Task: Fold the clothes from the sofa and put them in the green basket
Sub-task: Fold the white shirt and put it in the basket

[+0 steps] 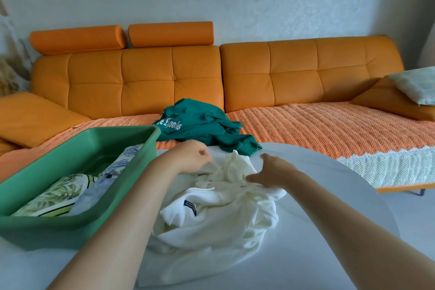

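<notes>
White top crumpled on bench, long axis 12–6. L hand curled at its 11 o'clock edge, can't tell if pinching; R hand flat on 1 o'clock edge. Green basket at 9, nearer L

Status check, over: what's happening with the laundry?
Left hand curled at white garment edge, grip unclear; right hand open on it. Crumpled, not yet folded, on table. Green sweatshirt waiting on sofa. Nothing blocks green basket.

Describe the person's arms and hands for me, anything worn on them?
Both forearms are bare as far as the frame shows, with no sleeves. The left hand and right hand wear no gloves, and no watch, bracelet or ring shows.
</notes>
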### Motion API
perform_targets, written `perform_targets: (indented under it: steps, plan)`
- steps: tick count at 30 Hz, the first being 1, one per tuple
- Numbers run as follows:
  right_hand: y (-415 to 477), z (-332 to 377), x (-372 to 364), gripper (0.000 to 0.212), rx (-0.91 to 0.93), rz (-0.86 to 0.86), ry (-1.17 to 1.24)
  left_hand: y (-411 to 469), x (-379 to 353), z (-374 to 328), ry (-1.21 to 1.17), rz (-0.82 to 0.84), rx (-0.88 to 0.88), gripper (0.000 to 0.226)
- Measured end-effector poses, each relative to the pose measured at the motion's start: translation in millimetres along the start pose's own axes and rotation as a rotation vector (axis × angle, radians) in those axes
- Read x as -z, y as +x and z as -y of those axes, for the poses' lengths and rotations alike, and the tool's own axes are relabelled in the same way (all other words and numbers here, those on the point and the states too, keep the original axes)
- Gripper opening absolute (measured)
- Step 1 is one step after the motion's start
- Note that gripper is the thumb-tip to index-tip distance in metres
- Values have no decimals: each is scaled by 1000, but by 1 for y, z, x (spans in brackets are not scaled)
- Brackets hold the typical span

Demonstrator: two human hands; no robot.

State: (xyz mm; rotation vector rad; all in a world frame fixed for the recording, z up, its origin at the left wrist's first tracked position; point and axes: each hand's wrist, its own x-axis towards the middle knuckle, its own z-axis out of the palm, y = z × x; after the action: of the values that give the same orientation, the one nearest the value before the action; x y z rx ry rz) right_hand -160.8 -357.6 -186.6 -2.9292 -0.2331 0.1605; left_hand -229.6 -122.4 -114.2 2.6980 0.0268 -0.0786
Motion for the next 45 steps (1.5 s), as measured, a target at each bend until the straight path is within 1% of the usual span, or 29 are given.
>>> perform_targets:
  steps: [1, 3, 4, 6, 7, 9, 11, 13, 15, 17, 19, 20, 21, 22, 24, 25, 26, 27, 28, 29, 30, 31, 33, 36, 38, 40, 42, 44, 45]
  plan:
    - [3, 0, -4, 79, -12, 70, 15, 8, -6, -3, 1, -20, -17, 20]
    - [8, -1, -10, 58, 0, 152, 49, 25, -21, -11, 41, 25, -42, 27]
    - [10, -1, -9, 45, 4, 156, 51, 34, -28, -14, 59, 64, -56, 35]
    - [17, 0, -2, 32, -8, 40, 123, 50, -40, -18, 94, 141, -75, 52]
    - [24, -2, 4, 29, -44, -88, 266, 58, -44, -18, 116, 161, -73, 56]
    - [37, -11, 20, 23, -151, -330, 695, 75, -55, -14, 146, 183, -39, 58]
    - [48, -22, 33, 23, -187, -469, 966, 85, -60, -9, 149, 261, 10, 66]
    - [58, -30, 37, 29, -133, -463, 1057, 89, -63, -6, 214, 353, -8, 73]
    - [67, -32, 33, 33, -102, -423, 1135, 90, -68, -4, 290, 390, -48, 62]
    - [73, -30, 24, 31, -99, -356, 1161, 91, -70, -2, 322, 377, 15, 51]
    - [77, -29, 18, 25, -93, -305, 1169, 93, -63, 1, 352, 300, 79, 30]
    - [80, -27, 16, 24, -85, -302, 1187, 96, -55, 2, 376, 221, 90, 21]
    - [83, -25, 16, 23, -75, -314, 1210, 99, -44, 4, 397, 105, 116, 16]
    - [86, -22, 17, 23, -69, -343, 1242, 102, -31, 8, 397, -54, 162, 11]
    - [93, -16, 21, 20, -22, -377, 1338, 110, -3, 20, 286, -376, 288, 12]
    - [96, -12, 25, 22, 53, -344, 1369, 115, 8, 27, 175, -472, 340, 18]
    - [98, -9, 28, 31, 171, -267, 1373, 120, 17, 32, 23, -508, 382, 26]
    - [99, -6, 28, 48, 289, -156, 1355, 123, 21, 35, -137, -498, 415, 35]
    - [101, -3, 26, 69, 364, -44, 1317, 124, 22, 35, -267, -465, 434, 46]
    - [101, 0, 23, 89, 396, 35, 1244, 122, 21, 35, -325, -416, 423, 58]
    - [101, 3, 20, 100, 395, 60, 1140, 120, 17, 36, -313, -361, 381, 67]
    - [100, 6, 16, 103, 362, 41, 1016, 117, 11, 37, -260, -300, 315, 73]
    - [98, 12, 10, 95, 259, 6, 815, 109, -5, 38, -100, -173, 201, 76]
    - [96, 20, 1, 79, 269, 61, 594, 97, -27, 38, 12, -48, 129, 67]
    - [88, 28, 0, 67, 307, 67, 453, 84, -39, 35, 17, -37, 87, 58]
    - [77, 38, 1, 53, 318, 33, 374, 68, -44, 33, 52, -121, 35, 49]
    - [62, 48, 1, 38, 272, 37, 270, 50, -43, 30, 117, -181, -14, 43]
    - [45, 55, 0, 19, 214, 139, 84, 32, -43, 28, 174, -62, -52, 50]
    - [36, 58, -3, 18, 170, 210, 16, 25, -43, 28, 239, 19, -52, 52]
